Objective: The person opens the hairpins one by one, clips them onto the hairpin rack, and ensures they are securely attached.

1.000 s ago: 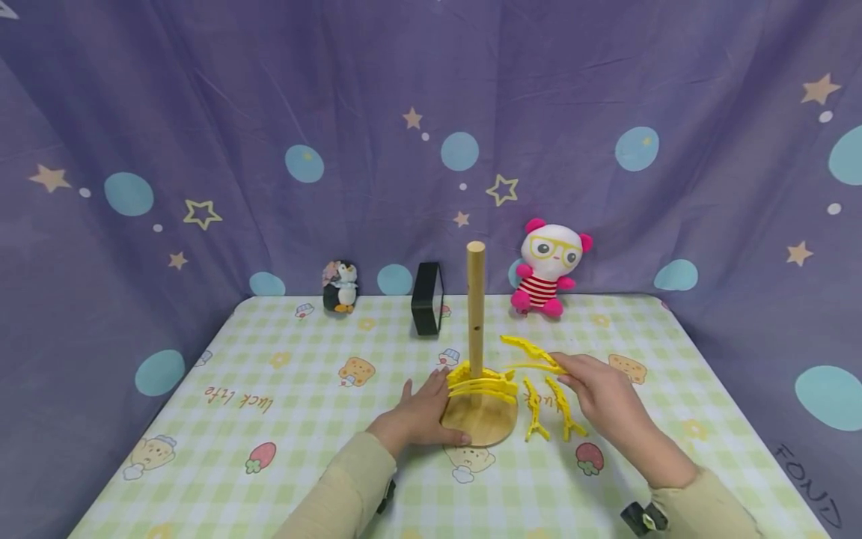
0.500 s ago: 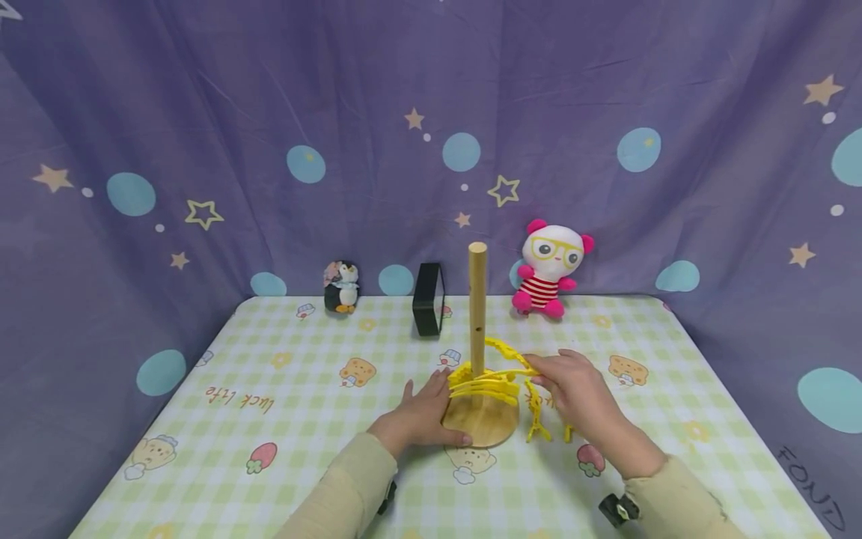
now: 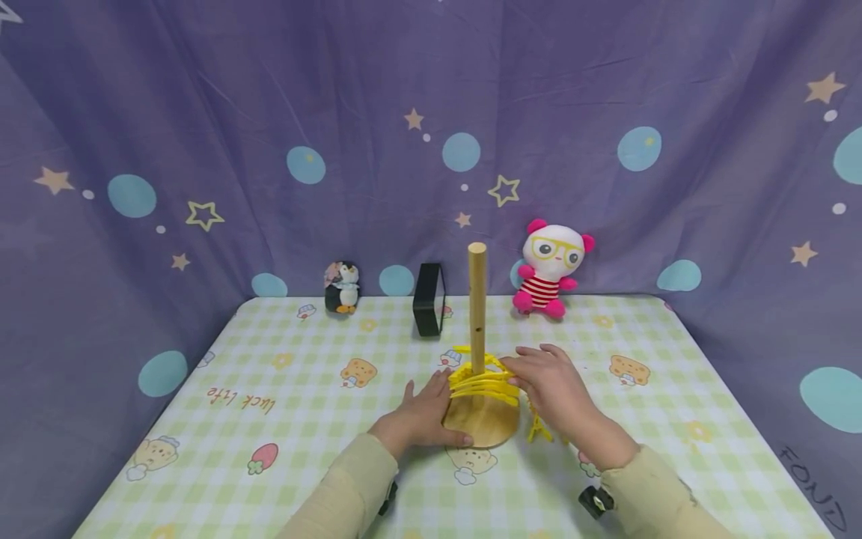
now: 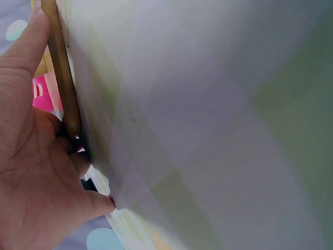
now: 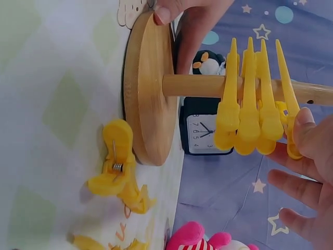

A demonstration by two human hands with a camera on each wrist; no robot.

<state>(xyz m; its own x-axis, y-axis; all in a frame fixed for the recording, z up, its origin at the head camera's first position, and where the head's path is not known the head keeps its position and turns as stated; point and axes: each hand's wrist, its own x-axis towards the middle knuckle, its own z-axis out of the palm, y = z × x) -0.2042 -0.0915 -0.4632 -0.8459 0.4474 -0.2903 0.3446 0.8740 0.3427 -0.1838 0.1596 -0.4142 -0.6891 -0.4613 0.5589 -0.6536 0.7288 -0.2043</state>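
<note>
A wooden stand with a round base and an upright post is in front of me. My left hand holds the base from the left, thumb on its front rim and fingers round its side. Several yellow spring hair clips are stacked across the lower post. My right hand pinches one more yellow clip by its handle end, its prongs around the post, just above the stack. Loose clips lie right of the base, one with its spring showing; the right hand partly hides them in the head view.
A black clock stands behind the stand. Along the back edge sit a penguin plush and a pink and white panda plush. Checked cloth covers the table, with a purple starry curtain behind.
My right hand has moved left with its clip, from right of the stand to the post, where the clip's prongs now pass around it. The left hand has stayed on the base.
</note>
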